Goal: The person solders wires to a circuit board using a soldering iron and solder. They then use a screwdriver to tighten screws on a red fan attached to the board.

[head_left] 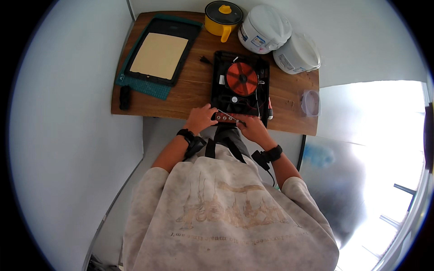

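Table (194, 91), brown wood grain, carrying all below.
Green cutting mat (153, 91), far left, under a black rectangular tray (172, 28) bearing a flat beige sheet (160, 55).
Opened black rectangular appliance casing (218, 92), at the table's near edge, right of the tray; long axis near to far; open side up, apparently to leave the inner parts within reach.
Two rounded white lidded cookers (265, 29) (297, 54), far right, and a yellow pot with dark lid (224, 17), handle pointing near; presumably set back to free working room.
Round red coil (242, 79), inside the casing.
Left hand (201, 119), fingers curled at the strip's left end; right hand (253, 130), fingers bent over its right end; whether either grips cannot be told. Placement at both ends probably steadies it.
Narrow red strip with round pale parts (226, 118), casing's near end; long axis left to right, round parts facing up
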{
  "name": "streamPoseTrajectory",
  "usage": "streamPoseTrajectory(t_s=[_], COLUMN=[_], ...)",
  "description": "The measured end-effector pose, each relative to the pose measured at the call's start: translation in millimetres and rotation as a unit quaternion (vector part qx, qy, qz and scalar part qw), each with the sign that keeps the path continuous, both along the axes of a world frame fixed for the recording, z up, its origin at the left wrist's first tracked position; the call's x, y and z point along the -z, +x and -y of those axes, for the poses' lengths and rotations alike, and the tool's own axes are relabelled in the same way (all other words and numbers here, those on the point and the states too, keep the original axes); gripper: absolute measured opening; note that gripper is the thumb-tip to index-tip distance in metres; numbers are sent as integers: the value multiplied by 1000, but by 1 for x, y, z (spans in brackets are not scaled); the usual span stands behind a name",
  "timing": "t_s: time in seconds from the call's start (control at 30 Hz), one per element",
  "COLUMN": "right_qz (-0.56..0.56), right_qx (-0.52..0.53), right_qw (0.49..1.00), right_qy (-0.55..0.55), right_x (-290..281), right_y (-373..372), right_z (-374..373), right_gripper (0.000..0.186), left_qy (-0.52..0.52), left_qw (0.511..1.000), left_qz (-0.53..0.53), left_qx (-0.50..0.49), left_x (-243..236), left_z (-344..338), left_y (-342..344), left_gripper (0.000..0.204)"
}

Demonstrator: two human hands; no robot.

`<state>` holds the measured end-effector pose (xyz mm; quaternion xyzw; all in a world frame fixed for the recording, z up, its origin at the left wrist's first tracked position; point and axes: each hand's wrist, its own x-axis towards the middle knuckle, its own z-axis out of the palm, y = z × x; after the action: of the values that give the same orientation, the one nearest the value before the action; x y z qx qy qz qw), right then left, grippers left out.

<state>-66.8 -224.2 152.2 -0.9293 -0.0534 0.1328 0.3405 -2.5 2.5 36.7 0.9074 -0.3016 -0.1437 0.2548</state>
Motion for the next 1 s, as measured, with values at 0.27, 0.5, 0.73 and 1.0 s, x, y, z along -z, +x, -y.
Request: streamPoseTrajectory(t_s=[0.27,0.5,0.73,1.0], right_qz=[0,-29,-20,-27], right_qx=[35,41,12,12], right_qw=[999,999,1000,999], right_qy=[-12,-11,-21,-26], right_x=[9,9,20,22], right_y=[-16,-17,-12,-9], right_z=[5,6,5,2], right_gripper=[32,31,31,32], left_qy=[-110,-118,-138,-159], left_qw=[993,992,988,983], left_qz=[-26,-50,-69,-88], left_qx=[-22,-19,-20,-19], left_x=[11,-1,2,3], left_z=[3,4,4,2], left_y=[-2,1,2,2], left_gripper=[42,39,39,39])
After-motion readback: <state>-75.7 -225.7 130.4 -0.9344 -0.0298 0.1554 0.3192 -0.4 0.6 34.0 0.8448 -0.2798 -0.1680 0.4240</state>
